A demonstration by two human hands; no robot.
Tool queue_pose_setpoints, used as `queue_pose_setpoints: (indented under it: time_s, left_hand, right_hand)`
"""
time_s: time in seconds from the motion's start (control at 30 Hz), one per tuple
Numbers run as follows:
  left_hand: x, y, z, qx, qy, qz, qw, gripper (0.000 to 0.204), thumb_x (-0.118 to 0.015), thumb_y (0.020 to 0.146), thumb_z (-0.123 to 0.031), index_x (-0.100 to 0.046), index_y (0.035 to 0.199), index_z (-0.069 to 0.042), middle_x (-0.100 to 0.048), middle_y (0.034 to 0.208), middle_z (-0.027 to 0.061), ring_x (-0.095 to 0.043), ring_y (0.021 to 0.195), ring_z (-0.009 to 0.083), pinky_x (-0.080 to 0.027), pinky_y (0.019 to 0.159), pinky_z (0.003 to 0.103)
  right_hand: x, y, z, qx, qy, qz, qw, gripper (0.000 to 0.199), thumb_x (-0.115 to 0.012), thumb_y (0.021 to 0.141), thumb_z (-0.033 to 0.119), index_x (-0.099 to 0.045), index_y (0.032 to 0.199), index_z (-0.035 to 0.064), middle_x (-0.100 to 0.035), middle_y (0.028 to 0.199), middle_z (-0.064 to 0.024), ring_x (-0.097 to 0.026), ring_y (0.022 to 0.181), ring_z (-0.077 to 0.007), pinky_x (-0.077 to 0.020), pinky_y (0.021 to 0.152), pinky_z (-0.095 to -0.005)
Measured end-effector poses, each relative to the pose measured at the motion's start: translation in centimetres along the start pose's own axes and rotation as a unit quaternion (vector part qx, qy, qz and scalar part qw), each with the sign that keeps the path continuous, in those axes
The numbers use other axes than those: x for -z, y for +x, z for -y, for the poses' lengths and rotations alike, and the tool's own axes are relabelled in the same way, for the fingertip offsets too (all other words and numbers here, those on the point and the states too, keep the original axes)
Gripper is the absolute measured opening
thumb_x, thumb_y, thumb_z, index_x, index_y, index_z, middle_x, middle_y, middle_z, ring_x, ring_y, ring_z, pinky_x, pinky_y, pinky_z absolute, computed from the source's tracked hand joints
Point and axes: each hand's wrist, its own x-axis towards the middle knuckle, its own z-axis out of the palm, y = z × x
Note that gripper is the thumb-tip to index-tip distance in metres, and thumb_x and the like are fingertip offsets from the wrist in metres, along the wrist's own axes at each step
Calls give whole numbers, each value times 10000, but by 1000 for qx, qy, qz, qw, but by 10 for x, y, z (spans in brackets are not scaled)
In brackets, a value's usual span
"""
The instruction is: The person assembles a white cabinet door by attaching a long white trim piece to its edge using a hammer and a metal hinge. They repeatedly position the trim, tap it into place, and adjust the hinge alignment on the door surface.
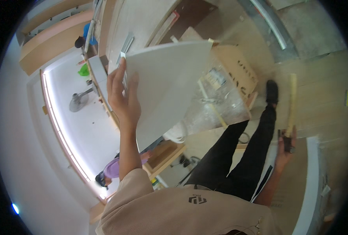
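My left hand (124,94) is closed on the edge of a large pale white panel (168,78), fingers on one side and thumb over its face. Lower right, my right hand (284,150) is wrapped round the dark case of what looks like a tape measure (288,144). A yellow strip stretches from that case away from me, above the floor. Beside my right forearm stands a brown board (295,184) with a white edge. Just past my left fingertips a small metal piece (127,42) lies on a light surface.
A cardboard box (236,68) with dark print sits beyond the panel, beside a dusty sheet-covered surface (225,105). A person in purple (112,168) is at the left, near a wooden frame (164,156). A fan (79,102) and wall shelves (56,37) are farther left.
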Motion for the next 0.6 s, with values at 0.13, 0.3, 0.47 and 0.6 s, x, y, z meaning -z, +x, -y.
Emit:
queue_pose_setpoints:
  time_s: [0.13, 0.3, 0.47, 0.6]
  left_hand:
    - [11, 1, -7, 12, 5, 62, 998, 530, -674, 962, -63, -550, 1476, -91, -616, 1260, 149, -647, 1107, 281, -533, 938, 367]
    - [26, -32, 10, 49, -24, 74, 996, 591, -726, 918, -151, -537, 1477, -122, -608, 1375, 201, -615, 1225, 382, -517, 986, 434]
    - [42, -78, 30, 152, -54, 89, 983, 633, -770, 888, -278, -545, 1459, -123, -669, 1283, 162, -647, 1152, 353, -534, 928, 427]
    - [42, -112, 44, 206, -65, 116, 970, 639, -785, 867, -349, -562, 1431, -147, -726, 1116, 121, -693, 1003, 323, -557, 807, 428]
  right_hand:
    - [-19, 8, 66, -16, -13, 89, 996, 661, -664, 936, 20, -424, 1552, 37, -664, 1291, -90, -608, 1124, -134, -491, 974, -288]
    - [-41, 18, 132, 5, 47, 172, 984, 607, -678, 944, 50, -471, 1513, 5, -687, 1228, -80, -617, 1003, -99, -511, 845, -241]
    - [-92, 29, 231, 93, 27, 249, 964, 614, -692, 938, 15, -476, 1512, 9, -671, 1242, -102, -638, 1020, -114, -517, 870, -256]
    - [-164, 77, 294, 468, -279, 205, 813, 704, -668, 854, -55, -499, 1515, 121, -662, 1304, -143, -618, 1173, -290, -383, 1032, -422]
